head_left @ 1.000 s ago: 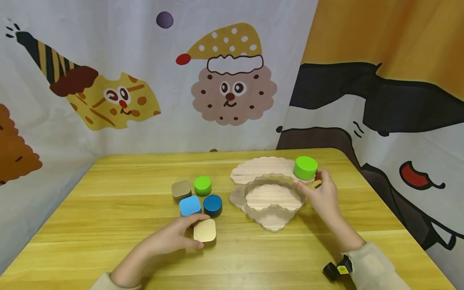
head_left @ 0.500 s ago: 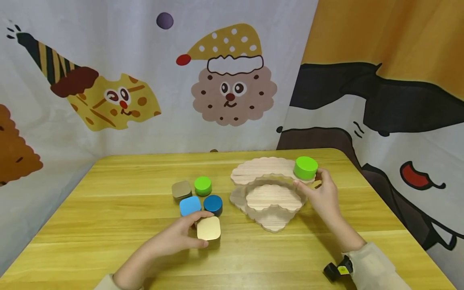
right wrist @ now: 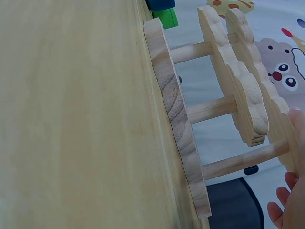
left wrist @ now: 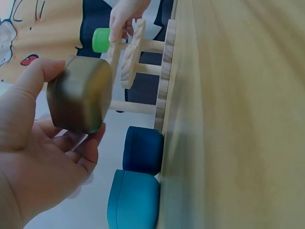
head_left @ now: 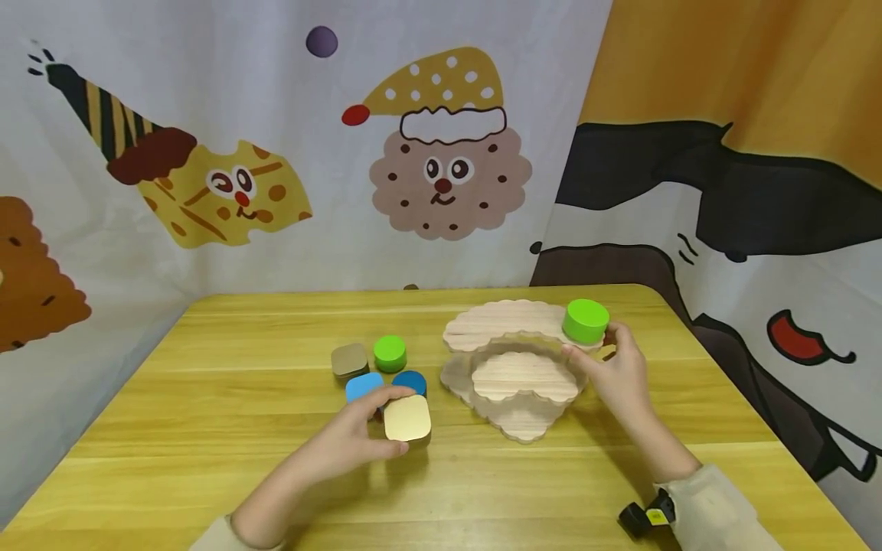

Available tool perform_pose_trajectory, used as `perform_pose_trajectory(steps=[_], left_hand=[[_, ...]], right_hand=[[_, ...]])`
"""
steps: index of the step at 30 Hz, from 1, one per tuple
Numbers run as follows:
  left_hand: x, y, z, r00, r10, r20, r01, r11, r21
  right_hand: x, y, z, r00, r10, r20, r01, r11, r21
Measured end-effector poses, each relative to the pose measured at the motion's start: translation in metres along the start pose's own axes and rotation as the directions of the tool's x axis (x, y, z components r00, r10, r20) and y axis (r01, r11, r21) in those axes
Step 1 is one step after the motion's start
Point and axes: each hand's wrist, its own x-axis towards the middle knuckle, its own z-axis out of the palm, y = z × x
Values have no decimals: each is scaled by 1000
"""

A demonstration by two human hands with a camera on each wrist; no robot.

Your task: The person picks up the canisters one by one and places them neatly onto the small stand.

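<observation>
My left hand pinches a gold rounded-square tin between thumb and fingers. The left wrist view shows this tin held up off the table. It partly covers a light blue square tin and a dark blue round tin in the head view. With thumb above and fingers below, my right hand grips the top tier's edge of a tiered wooden display stand with scalloped boards. A green round tin sits on that tier, close to the right hand.
A second green round tin and a brownish-gold square tin stand left of the stand on the wooden table. Round posts join the stand's boards. A printed curtain hangs behind the table.
My left hand has carried the gold tin to the right and farther from me, covering more of the blue tins. My right hand keeps its hold on the stand. The head view shifts slightly.
</observation>
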Motion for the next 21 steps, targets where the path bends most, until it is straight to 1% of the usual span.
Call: perform_pose_trajectory(steps=[5, 8, 10, 14, 16, 19, 21], left_hand=[[9, 7, 4, 998, 49, -47, -48, 999, 15], [17, 12, 7, 997, 57, -60, -57, 998, 5], [22, 14, 9, 996, 50, -71, -50, 999, -3], [34, 21, 12, 995, -1, -97, -2, 999, -36], [40, 24, 14, 994, -15, -110, 9, 999, -53], [51, 28, 16, 992, -5, -124, -4, 998, -71], [58, 30, 17, 991, 7, -131, -21, 995, -101]], right_hand=[[-1, -1, -1, 1000, 4, 7, -4, 1000, -6], [-1, -1, -1, 1000, 5, 10, -5, 1000, -4], [-1, -1, -1, 1000, 7, 11, -7, 1000, -4], [-1, -1, -1, 1000, 6, 9, -6, 1000, -2], [-1, -1, -1, 1000, 5, 8, -5, 1000, -2], [-1, 0, -1, 1000, 4, 8, -4, 1000, -1], [-1, 0, -1, 1000, 3, 8, -3, 1000, -2]])
